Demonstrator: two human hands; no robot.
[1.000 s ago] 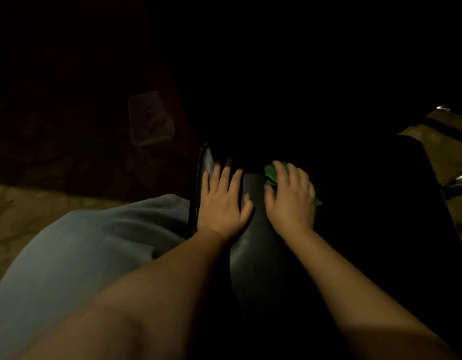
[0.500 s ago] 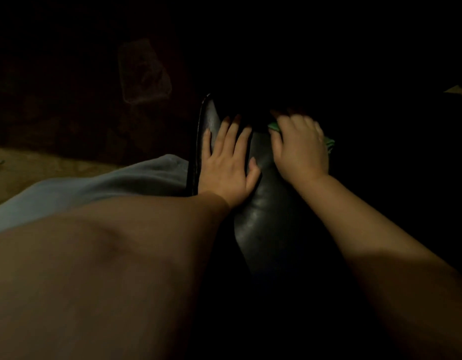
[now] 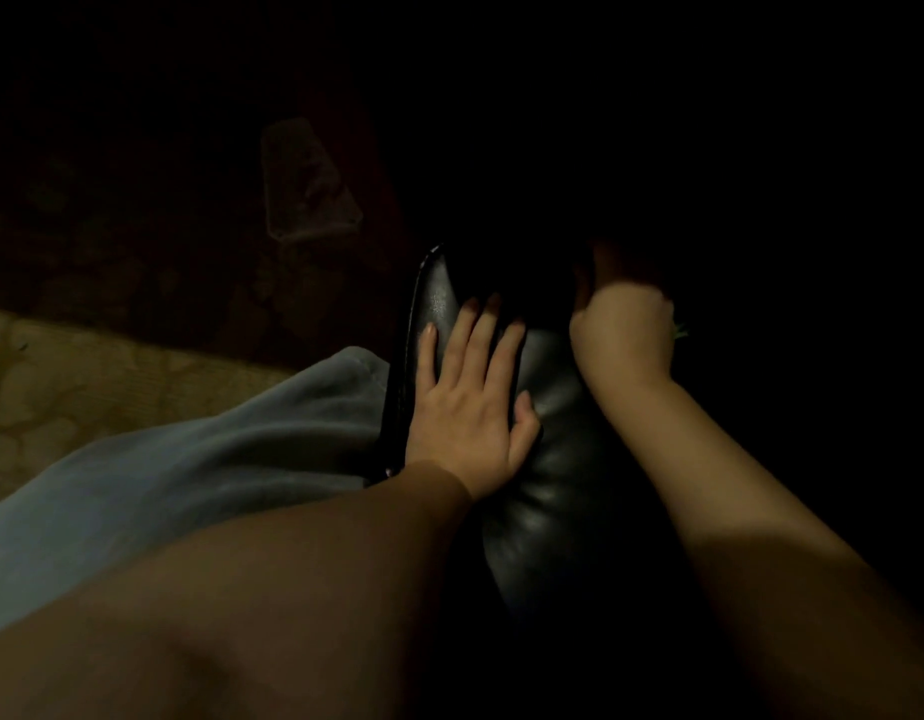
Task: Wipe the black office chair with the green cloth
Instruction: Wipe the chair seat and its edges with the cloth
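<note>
Touching chair (image 3: 553, 485): left hand (image 3: 470, 407) flat, right hand (image 3: 623, 335) atop cloth (image 3: 679, 331)

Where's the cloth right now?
The cloth is under the right hand on the chair, right of centre in the head view; only a green sliver shows.

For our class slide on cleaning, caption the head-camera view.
Left hand rests flat on the black office chair; right hand covers a green cloth, corner showing.

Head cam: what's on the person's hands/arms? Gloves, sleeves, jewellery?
Left hand and right hand are ungloved and bare up the arm; no sleeve in frame. No ring or watch shows, though shadow hides part of the right hand.
</note>
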